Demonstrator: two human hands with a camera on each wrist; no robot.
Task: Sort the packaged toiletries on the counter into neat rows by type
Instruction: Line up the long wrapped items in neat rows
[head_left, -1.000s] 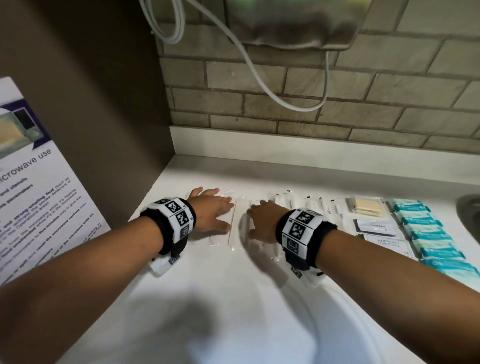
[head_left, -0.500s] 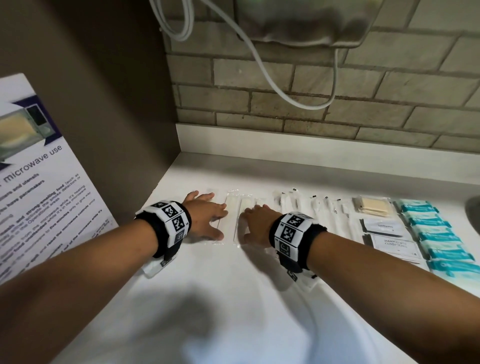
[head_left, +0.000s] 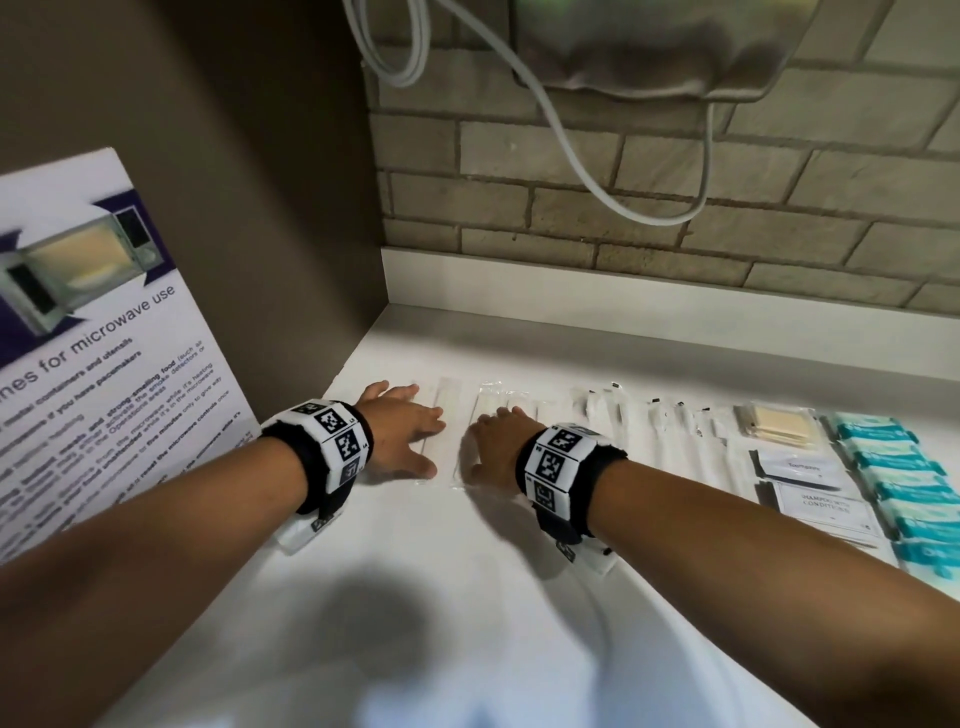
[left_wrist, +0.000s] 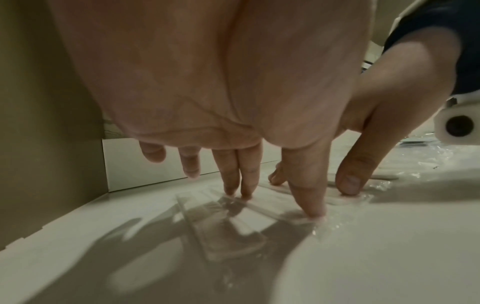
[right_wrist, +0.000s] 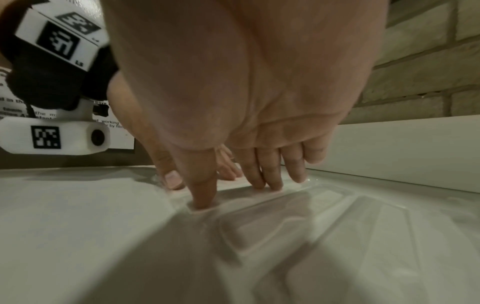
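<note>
Clear-wrapped long packets (head_left: 485, 410) lie side by side on the white counter (head_left: 467, 561) near the left corner. My left hand (head_left: 402, 434) rests flat on the leftmost packets (left_wrist: 228, 228), its straight fingers (left_wrist: 310, 197) pressing the plastic down. My right hand (head_left: 496, 441) lies just to the right, its fingers (right_wrist: 205, 191) pressing on a neighbouring clear packet (right_wrist: 262, 224). Further right stand rows of white wrapped sticks (head_left: 670, 431), a beige packet (head_left: 779, 428), white sachets (head_left: 810, 486) and teal packets (head_left: 904, 478).
A brown side wall (head_left: 234, 208) and a microwave notice (head_left: 88, 353) close off the left. A brick wall (head_left: 675, 208) with a white upstand runs behind. A white cable (head_left: 582, 171) and a grey appliance (head_left: 649, 41) hang above. A sink bowl (head_left: 701, 649) curves below my right arm.
Both hands have slid slightly left along the counter with the clear packets under them. The head view has shifted a little to the left.
</note>
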